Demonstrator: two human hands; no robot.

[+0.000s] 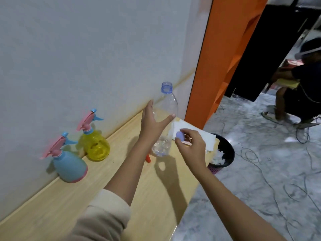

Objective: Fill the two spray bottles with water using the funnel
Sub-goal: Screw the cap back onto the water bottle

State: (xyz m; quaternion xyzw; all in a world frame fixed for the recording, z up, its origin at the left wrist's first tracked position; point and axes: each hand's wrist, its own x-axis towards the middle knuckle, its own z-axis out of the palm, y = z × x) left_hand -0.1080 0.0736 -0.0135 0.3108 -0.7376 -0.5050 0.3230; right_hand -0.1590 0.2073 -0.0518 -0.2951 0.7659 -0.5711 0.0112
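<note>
A clear plastic water bottle stands uncapped on the wooden table, with a little water at its bottom. My left hand holds it at mid height, thumb across the front and fingers behind. Just to the right, my right hand pinches the bottle's bluish-purple cap. A blue spray bottle and a yellow spray bottle, both with pink trigger heads on, stand against the wall at the left. An orange piece, likely the funnel, shows below my left forearm; the rest is hidden.
White paper sheets lie at the table's far right end. A black bin with white tissue stands on the floor beside the table. An orange pillar rises behind. A person sits at the far right; cables lie on the floor.
</note>
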